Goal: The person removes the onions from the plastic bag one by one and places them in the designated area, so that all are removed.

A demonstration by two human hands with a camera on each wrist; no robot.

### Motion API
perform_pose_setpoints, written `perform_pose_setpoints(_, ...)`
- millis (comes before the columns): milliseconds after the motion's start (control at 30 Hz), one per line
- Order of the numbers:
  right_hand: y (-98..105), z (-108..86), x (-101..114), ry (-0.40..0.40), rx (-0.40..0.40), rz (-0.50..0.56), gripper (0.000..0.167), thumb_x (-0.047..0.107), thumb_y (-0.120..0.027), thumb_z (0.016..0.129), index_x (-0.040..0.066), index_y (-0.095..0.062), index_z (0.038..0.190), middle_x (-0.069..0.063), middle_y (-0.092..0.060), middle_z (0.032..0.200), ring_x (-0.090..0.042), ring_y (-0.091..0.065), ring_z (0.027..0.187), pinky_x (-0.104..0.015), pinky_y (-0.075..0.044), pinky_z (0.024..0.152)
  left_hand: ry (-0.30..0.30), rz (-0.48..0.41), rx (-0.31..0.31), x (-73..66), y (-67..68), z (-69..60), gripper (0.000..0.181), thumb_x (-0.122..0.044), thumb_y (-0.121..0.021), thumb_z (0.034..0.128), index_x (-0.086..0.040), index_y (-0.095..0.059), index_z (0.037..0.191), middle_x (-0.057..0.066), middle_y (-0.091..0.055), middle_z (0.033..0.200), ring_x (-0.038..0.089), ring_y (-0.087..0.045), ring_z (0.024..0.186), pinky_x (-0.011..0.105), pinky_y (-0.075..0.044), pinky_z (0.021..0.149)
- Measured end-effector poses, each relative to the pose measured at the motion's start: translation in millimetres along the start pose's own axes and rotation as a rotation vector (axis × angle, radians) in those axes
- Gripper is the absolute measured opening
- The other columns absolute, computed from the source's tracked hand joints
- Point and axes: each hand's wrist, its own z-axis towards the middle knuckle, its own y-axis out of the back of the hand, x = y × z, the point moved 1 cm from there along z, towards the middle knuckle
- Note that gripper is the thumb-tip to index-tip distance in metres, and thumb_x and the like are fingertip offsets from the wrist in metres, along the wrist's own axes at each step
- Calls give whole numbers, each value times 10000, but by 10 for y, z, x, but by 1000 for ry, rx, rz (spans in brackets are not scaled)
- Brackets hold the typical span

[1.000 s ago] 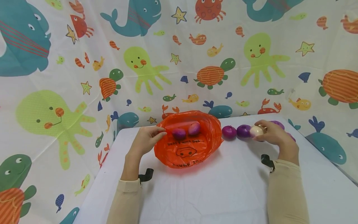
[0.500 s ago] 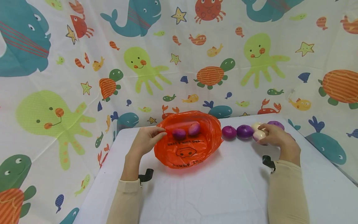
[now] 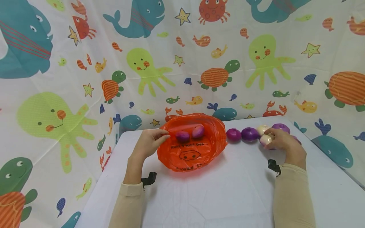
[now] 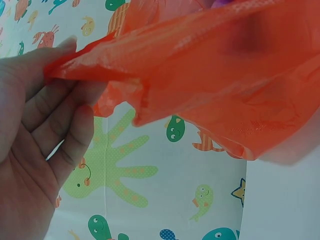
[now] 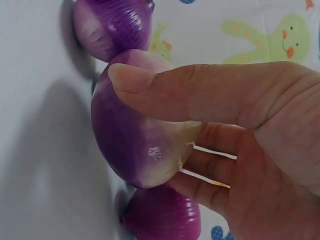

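Observation:
An orange-red plastic bag with a printed pig face lies spread wide on the table. Its left rim is pinched between thumb and fingers of my left hand; the left wrist view shows the bag's edge in that grip. Two purple-pink oblong objects rest inside the bag. On the right, my right hand holds a purple-and-white turnip, thumb over the near side and fingers behind it. A ridged purple onion and a magenta onion appear beyond it.
A magenta onion and a purple one stand between the bag and my right hand. Close to that hand are a whitish round object and another purple onion. A printed sea-animal curtain backs the white table.
My right hand has shifted slightly right and towards me, with the turnip turning to show more purple. A whitish object behind it has come into view. My left hand stays at the bag rim.

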Motion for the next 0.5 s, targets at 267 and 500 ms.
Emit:
perform_pose_setpoints(267,-13,-16,-28,-15,7,5,916,288,-840,847,112,-353,1602,-303,-383,1489,-501,-356,1271,-735,-383,931,-4,3,-5,2,-6,-1,162,-255,-759,968,-171,-812,1096,-34,-745,863,170,-625,737,268,-585,673)
perform_pose_setpoints(500,-2,-28,-43,-58,18,33,962,323,-867,822,149,-341,1608,-323,-298,1533,-546,-298,1298,-776,-380,888,-11,5,-7,-4,-8,-2,158,-256,-761,967,-170,-813,1089,-35,-737,849,175,-620,731,271,-580,661)
